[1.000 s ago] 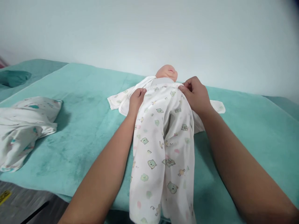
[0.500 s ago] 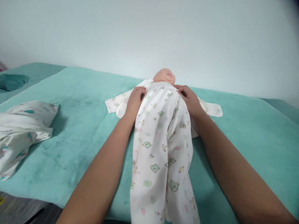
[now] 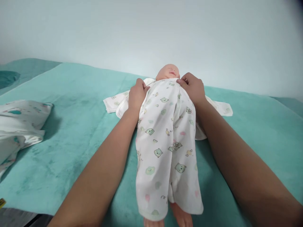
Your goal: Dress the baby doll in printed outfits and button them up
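Printed pants (image 3: 163, 135), left hand (image 3: 137, 94) curled, right hand (image 3: 194, 89) curled, both pinching waistband (image 3: 165, 82)

Teal cover (image 3: 71, 142) before me, white patterned cloth (image 3: 23, 121) bunched at left, pale wall (image 3: 142, 31) behind, grey floor (image 3: 14, 217) below.

Doll (image 3: 168, 72) cropped at the feet (image 3: 181, 217) by the bottom edge
The patterned trousers (image 3: 158, 126) hide its chest; the left edge cuts off a cloth bundle (image 3: 22, 118) and a yellow marking (image 3: 2, 202).
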A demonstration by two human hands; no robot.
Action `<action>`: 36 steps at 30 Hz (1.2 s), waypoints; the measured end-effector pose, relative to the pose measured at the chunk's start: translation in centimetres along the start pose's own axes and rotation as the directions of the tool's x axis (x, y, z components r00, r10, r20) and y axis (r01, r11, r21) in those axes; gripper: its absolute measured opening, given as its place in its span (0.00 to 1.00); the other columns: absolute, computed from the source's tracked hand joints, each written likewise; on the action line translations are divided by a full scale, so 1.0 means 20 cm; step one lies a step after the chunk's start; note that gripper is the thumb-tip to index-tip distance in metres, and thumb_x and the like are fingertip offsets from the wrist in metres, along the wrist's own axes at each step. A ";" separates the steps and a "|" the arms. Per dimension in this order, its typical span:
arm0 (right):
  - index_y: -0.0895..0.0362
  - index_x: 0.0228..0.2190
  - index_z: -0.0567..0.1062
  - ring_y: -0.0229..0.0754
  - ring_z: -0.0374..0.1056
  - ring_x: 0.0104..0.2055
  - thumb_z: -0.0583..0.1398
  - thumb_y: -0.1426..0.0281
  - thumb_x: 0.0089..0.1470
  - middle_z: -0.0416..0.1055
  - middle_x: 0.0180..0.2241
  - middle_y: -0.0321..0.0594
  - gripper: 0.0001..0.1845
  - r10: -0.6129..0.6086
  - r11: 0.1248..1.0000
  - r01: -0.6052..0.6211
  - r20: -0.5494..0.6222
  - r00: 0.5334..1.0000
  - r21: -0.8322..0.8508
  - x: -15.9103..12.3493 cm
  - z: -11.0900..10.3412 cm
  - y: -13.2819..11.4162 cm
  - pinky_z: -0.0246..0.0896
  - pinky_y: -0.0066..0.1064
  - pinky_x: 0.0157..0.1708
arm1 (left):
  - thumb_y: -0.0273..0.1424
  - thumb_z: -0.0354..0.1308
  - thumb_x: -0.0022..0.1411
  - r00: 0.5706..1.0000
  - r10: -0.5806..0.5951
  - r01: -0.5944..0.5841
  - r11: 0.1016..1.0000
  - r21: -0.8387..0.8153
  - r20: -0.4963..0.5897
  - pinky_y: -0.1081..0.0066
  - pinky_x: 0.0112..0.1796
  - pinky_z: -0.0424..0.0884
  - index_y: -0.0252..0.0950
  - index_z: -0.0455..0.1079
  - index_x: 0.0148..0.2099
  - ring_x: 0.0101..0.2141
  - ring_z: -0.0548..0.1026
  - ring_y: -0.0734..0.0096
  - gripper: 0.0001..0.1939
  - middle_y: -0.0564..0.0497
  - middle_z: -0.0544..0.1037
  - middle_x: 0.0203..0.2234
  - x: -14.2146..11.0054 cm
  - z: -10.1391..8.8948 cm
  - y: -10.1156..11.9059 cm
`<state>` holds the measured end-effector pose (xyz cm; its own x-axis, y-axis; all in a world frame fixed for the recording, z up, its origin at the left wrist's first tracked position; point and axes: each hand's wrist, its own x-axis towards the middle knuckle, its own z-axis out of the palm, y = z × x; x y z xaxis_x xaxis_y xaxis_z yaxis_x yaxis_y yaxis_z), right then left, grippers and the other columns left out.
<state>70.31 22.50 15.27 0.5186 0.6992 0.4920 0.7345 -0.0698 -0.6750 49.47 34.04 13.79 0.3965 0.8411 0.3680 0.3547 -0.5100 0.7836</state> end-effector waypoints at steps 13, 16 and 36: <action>0.51 0.38 0.71 0.44 0.67 0.44 0.58 0.67 0.50 0.70 0.42 0.40 0.10 -0.008 0.993 0.034 -0.221 0.975 0.117 -0.34 -0.04 -0.02 0.63 0.36 0.43 | 0.31 0.56 0.59 0.989 0.119 -0.135 0.972 0.192 0.093 0.61 0.40 0.65 0.41 0.66 0.35 0.35 0.70 0.58 0.01 0.44 0.73 0.37 -0.20 -0.07 0.00; 0.50 0.37 0.70 0.43 0.67 0.40 0.58 0.66 0.50 0.70 0.39 0.37 0.10 0.084 0.992 -0.062 -0.194 0.977 0.113 -0.46 -0.08 -0.04 0.63 0.35 0.41 | 0.32 0.57 0.57 0.989 0.051 -0.067 0.992 0.109 0.142 0.63 0.41 0.66 0.41 0.65 0.34 0.35 0.71 0.58 0.03 0.48 0.75 0.31 -0.28 -0.12 0.02; 0.54 0.26 0.77 0.45 0.69 0.32 0.65 0.68 0.45 0.77 0.33 0.37 0.03 0.377 0.796 -0.465 0.284 0.882 0.387 -0.46 -0.18 0.02 0.69 0.39 0.32 | 0.35 0.64 0.52 0.802 -0.200 0.531 0.669 -0.520 0.562 0.54 0.40 0.78 0.36 0.76 0.42 0.36 0.79 0.55 0.14 0.44 0.81 0.32 -0.39 -0.16 0.17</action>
<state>67.41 13.39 12.44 0.6095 0.7924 0.0232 0.1740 -0.1051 -0.9791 44.80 26.38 15.14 0.7231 0.6757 -0.1432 0.0077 0.1994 0.9799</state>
